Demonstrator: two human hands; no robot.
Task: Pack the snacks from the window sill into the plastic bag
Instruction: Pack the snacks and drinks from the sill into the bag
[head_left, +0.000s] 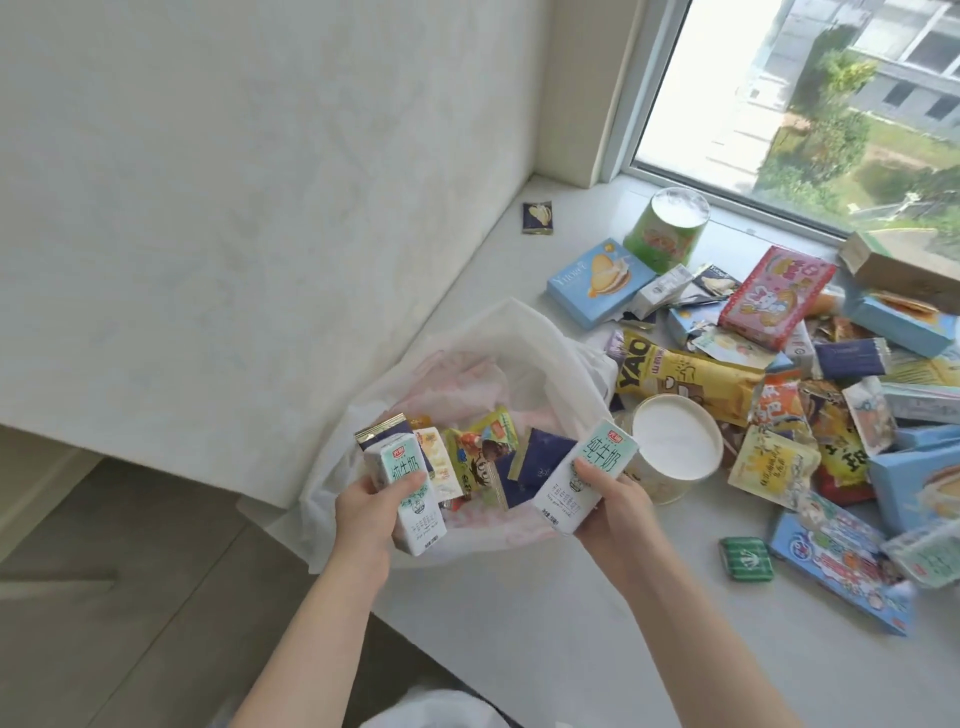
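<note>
Bright daylight via window (810, 93), sharp.

The left hand (363, 512) holds one milk carton (410, 491) and the right hand (615, 506) holds another carton (576, 478), both above the open plastic bag (519, 353). Some small snack packets (498, 452) lie inside the bag. More snacks (779, 364) are piled on the window sill (597, 623) at the right.

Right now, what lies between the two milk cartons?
In the head view, between the left carton and the right carton lie small snack packets, already inside the open plastic bag.
</note>
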